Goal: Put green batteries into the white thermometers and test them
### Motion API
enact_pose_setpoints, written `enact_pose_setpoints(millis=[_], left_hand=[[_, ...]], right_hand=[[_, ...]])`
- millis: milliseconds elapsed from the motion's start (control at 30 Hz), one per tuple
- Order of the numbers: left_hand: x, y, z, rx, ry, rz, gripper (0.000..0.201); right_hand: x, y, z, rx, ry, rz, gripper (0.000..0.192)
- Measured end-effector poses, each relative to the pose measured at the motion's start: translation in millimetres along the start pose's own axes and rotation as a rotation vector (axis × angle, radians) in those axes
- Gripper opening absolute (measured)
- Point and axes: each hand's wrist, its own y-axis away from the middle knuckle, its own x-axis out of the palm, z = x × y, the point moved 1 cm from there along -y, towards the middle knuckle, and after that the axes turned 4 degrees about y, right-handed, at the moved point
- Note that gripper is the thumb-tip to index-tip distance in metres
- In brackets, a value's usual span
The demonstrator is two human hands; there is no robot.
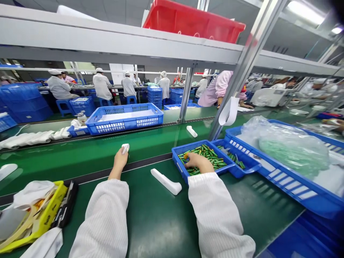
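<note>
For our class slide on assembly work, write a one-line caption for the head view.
Left hand grips a white part on the green belt; right hand digs into a blue tray of green pieces.

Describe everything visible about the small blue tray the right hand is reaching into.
The small blue tray is a shallow rectangular bin, plastic by its look, sitting flat on the green bench. It holds a loose heap of small green cylinders. The right hand rests inside it on the pieces. A second blue tray touches its right side.

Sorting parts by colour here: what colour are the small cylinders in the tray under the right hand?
Green, a few with orange ends, in the blue tray under the right hand; head view.
</note>
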Motion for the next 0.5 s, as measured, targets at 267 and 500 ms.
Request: enact_pose_setpoints(millis=[267, 500], left_hand=[[-5.0, 16, -18, 0.2, -0.254, 0.079, 0.046], [43.8, 85, -78, 0.604, -0.296, 1.003, 0.052]], right_hand=[[12, -13, 7, 0.006, 0.067, 0.059, 0.032], [17, -21, 2, 0.021, 0.011, 0.055, 0.025]])
